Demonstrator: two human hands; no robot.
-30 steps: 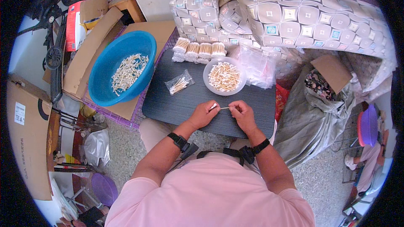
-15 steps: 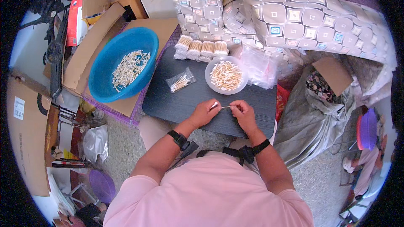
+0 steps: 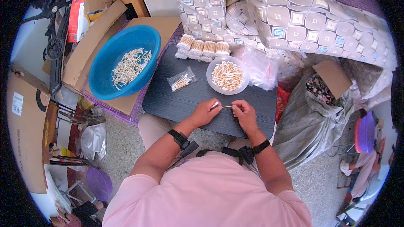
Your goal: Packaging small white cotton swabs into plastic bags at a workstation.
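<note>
Above the near part of the dark table (image 3: 181,101), my left hand (image 3: 205,113) is closed with a white cotton tip showing at its fingertips. My right hand (image 3: 245,114) pinches one end of a thin cotton swab (image 3: 227,106), whose stick spans the gap to my left fingers. Just beyond my hands stands a white bowl (image 3: 208,85) full of loose cotton swabs (image 3: 227,75). To its left lies a small clear bag (image 3: 182,81) with several swabs inside. Bundled swabs (image 3: 203,48) are lined up along the far edge, beside a stack of clear plastic bags (image 3: 261,68).
A large blue basin (image 3: 97,73) of swabs rests on cardboard left of the table. Patterned covered cushions (image 3: 311,21) rise behind it. A grey cloth sack (image 3: 309,122) stands at the right. Farther right a person's leg (image 3: 365,172) shows, near a purple stool (image 3: 367,131).
My hands keep nearly the same pose with the swab between them. The whole view has shifted slightly; nothing has visibly been picked up or let go.
</note>
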